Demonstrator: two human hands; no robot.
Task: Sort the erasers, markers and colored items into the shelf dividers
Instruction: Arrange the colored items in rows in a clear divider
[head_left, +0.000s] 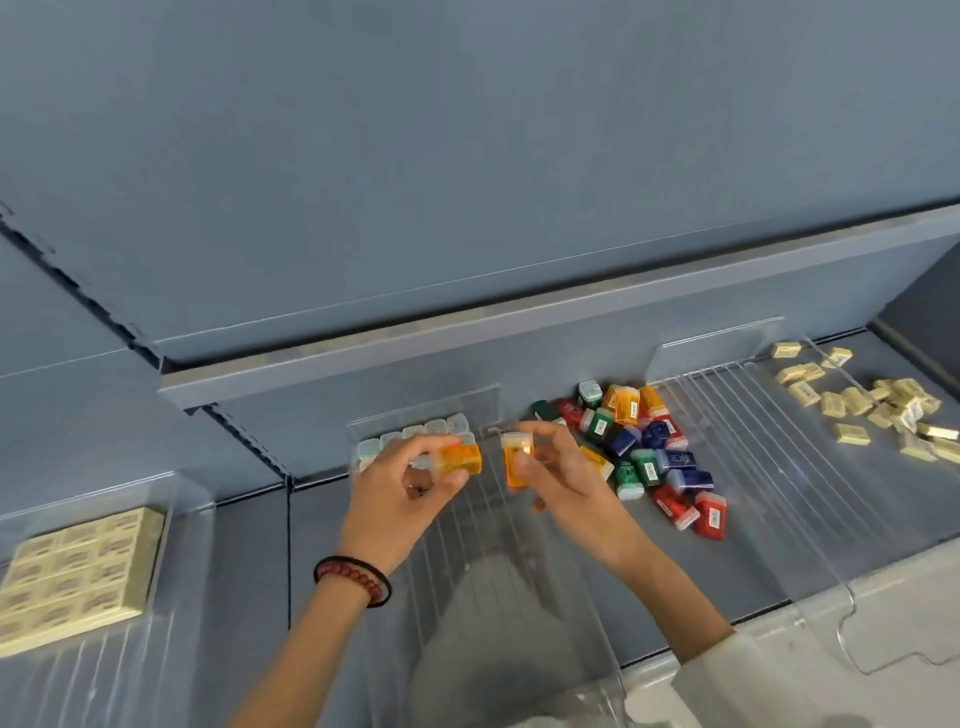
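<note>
My left hand (402, 493) pinches an orange translucent box (460, 459) between thumb and fingers over the clear middle divider tray (467, 545). My right hand (563, 473) grips a second orange box (517, 460) upright just to its right. At the back of that tray stands a row of pale clear boxes (415, 439). A mixed heap of red, green, blue and orange boxes (644, 457) lies on the shelf to the right.
Loose cream erasers (878, 405) are scattered at the far right beyond another clear divider tray (737, 415). A neat block of cream erasers (78, 571) fills the left tray. The grey shelf back panel (467, 353) rises behind.
</note>
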